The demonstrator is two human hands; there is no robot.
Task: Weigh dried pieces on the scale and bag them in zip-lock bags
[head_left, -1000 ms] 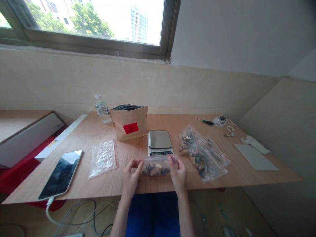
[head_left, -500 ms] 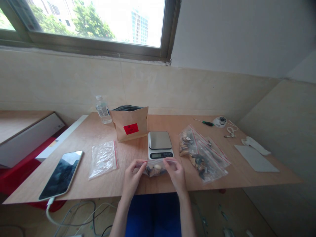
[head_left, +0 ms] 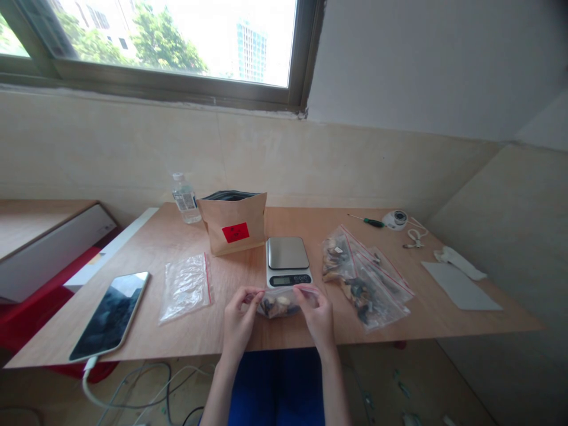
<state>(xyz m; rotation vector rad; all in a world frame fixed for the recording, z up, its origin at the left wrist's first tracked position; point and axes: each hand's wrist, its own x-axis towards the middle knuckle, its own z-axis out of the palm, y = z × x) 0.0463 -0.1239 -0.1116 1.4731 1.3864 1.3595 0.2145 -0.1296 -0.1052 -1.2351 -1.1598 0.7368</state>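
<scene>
We pinch a small filled bag (head_left: 280,303) at the near edge of the table (head_left: 177,236).

Our left hand (head_left: 239,322) grips its top left corner, our right hand (head_left: 317,316) its top right, both closed on the plastic. Just behind sits a scale (head_left: 287,260); a paper pouch (head_left: 233,228) stands beyond, empty bags (head_left: 185,285) left, filled bags (head_left: 366,278) right, a phone (head_left: 110,313) far left.

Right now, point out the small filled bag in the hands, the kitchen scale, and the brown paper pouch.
small filled bag (head_left: 280,305), head view, on its clear front over the contents.
kitchen scale (head_left: 287,252), head view, middle of the steel platform.
brown paper pouch (head_left: 235,232), head view, on the red label.
</scene>
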